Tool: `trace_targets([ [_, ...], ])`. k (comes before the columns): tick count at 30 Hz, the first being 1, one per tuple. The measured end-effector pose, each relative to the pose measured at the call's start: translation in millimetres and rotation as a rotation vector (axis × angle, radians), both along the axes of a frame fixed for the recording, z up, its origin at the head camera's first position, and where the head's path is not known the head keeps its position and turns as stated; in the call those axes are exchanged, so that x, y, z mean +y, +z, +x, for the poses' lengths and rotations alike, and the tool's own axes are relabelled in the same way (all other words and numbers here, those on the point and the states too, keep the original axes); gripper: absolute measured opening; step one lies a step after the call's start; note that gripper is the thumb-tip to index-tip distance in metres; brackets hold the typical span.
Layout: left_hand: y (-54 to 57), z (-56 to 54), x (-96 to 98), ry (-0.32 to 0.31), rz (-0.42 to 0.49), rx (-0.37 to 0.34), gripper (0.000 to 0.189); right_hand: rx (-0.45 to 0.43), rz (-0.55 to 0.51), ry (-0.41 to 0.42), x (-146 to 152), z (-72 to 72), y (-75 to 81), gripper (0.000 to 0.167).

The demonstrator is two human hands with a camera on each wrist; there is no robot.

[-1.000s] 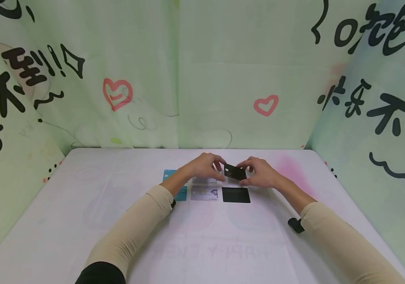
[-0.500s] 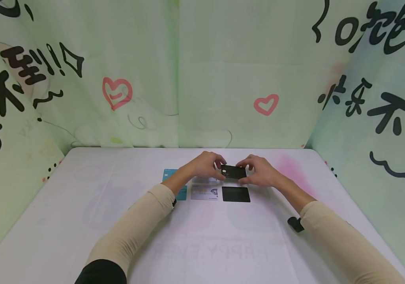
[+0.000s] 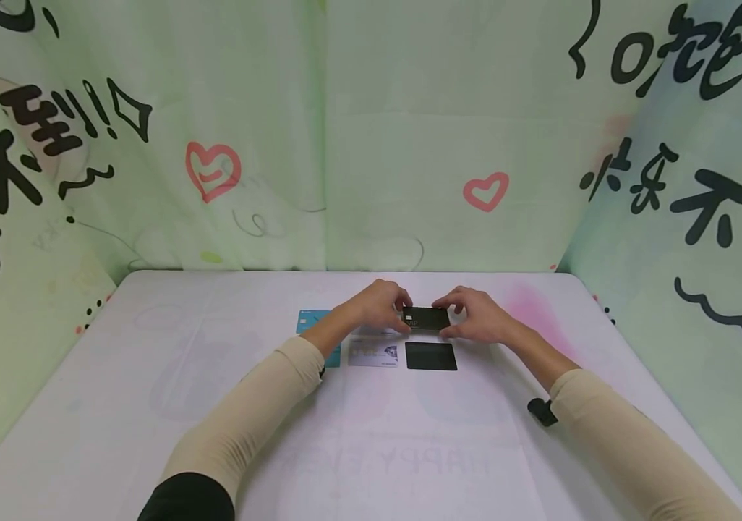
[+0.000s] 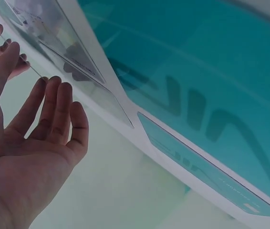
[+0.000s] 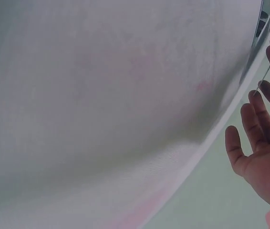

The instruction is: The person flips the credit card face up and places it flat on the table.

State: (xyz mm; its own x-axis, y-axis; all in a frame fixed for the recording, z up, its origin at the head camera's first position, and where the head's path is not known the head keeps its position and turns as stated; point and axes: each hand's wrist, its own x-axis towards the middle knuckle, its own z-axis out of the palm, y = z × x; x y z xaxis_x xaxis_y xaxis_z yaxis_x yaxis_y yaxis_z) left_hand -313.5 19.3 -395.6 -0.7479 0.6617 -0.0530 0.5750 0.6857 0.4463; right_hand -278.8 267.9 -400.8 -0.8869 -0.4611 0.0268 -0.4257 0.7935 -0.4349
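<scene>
A black bank card (image 3: 426,318) is held level between both hands near the back of the table. My left hand (image 3: 376,304) pinches its left edge, and my right hand (image 3: 475,315) pinches its right edge. From the wrists, only the card's thin edge shows between the fingertips. Just in front lies a second black card (image 3: 431,356), flat on the table. To its left is a pale purple card (image 3: 373,353); another pale card (image 3: 374,331) behind it is partly covered by my left hand. Two blue cards (image 3: 311,320) lie farther left, partly hidden by my left forearm.
The white-covered table (image 3: 371,434) has its back edge close behind the hands. A pale green curtain (image 3: 358,145) with writing and hearts hangs behind and on both sides. A small black object (image 3: 543,412) sits at my right cuff.
The held black card has gone from tilted to level and shifted slightly left and down in the head view. Both hands have stayed nearly in place, and the flat cards have not moved.
</scene>
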Motion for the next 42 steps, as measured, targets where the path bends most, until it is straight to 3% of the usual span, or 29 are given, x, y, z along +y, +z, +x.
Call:
trace_targets([
  [14,-3.0,4.3,3.6,0.028,-0.094,0.045,0.046,-0.030,0.000,0.028,-2.8,0.2,-3.2,0.049],
  [26,-5.0,7.1,6.2,0.049,-0.104,0.011,0.050,-0.040,0.017,-0.003,-3.0,3.5,-7.8,0.049],
  [42,-2.4,6.3,4.1,0.053,-0.064,-0.011,0.050,-0.045,0.037,-0.023,-6.3,1.1,-1.9,0.050],
])
